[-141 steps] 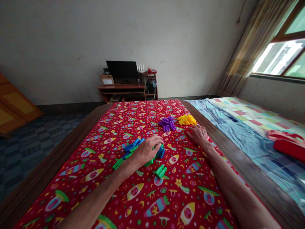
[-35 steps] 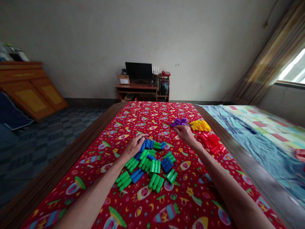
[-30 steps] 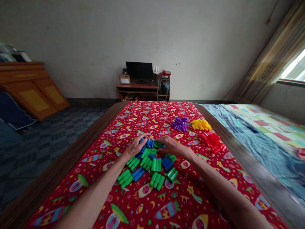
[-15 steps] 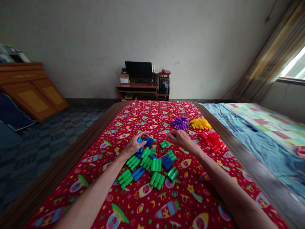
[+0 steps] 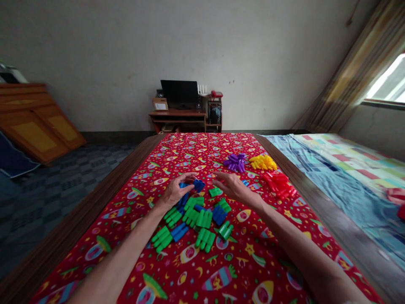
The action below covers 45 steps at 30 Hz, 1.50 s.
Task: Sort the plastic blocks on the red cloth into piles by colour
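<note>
My left hand [image 5: 177, 189] curls around blue building blocks [image 5: 198, 185] at the far left of the mixed pile, thumb in front and fingers behind. My right hand [image 5: 232, 185] hovers with fingers loosely stretched and apart, palm down, nothing visible in it. Just past its wrist a small blue block [image 5: 246, 183] lies on the cloth. Below its fingertips sits a green block [image 5: 215, 192]. Nearer me, green blocks [image 5: 204, 219] and blue blocks [image 5: 219, 215] lie jumbled together. Part of the blue heap is hidden behind my left hand.
Beyond my right hand lie separate heaps of purple blocks [image 5: 234, 162], yellow blocks [image 5: 263, 162] and red blocks [image 5: 280, 184]. A red patterned cloth [image 5: 221, 280] covers the table. A bed [image 5: 316, 177] adjoins on the right; a desk with a monitor [image 5: 179, 93] stands at the far wall.
My right hand has moved left, toward my left hand, and its fingers have stretched out. A blue block now shows beyond its wrist. My left hand stays at the blue blocks.
</note>
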Each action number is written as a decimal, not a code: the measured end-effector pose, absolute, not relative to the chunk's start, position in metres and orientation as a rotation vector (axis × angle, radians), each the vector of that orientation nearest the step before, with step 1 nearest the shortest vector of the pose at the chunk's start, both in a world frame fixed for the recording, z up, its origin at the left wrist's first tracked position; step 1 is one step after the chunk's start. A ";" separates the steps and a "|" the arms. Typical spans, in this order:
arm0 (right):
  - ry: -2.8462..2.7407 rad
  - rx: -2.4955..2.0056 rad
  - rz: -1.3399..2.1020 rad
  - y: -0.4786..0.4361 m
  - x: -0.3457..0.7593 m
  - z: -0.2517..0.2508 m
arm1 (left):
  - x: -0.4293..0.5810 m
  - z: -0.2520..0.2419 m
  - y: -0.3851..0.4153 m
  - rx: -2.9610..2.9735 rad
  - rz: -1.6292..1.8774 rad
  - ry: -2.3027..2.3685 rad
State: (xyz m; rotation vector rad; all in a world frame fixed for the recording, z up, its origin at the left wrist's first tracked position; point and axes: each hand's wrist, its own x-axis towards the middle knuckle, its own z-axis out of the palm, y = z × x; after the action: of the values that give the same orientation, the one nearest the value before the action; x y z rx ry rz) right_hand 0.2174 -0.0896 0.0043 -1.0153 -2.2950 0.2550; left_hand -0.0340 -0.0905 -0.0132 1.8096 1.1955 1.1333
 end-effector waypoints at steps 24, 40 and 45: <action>-2.205 -1.719 -0.079 -0.070 0.263 0.024 | -0.039 0.003 -0.089 1.955 0.930 1.423; -2.056 -1.027 0.756 -0.094 0.201 0.027 | 0.008 -0.003 -0.114 1.826 0.952 1.283; -2.071 -1.279 0.562 -0.075 0.232 0.035 | -0.001 -0.003 -0.108 1.865 0.961 1.389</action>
State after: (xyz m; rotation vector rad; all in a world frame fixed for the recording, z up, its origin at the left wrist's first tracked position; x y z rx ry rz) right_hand 0.2318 -0.0753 0.0353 -1.2793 -2.0713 0.5623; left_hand -0.0012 -0.1081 -0.0031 1.8653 1.3889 0.9608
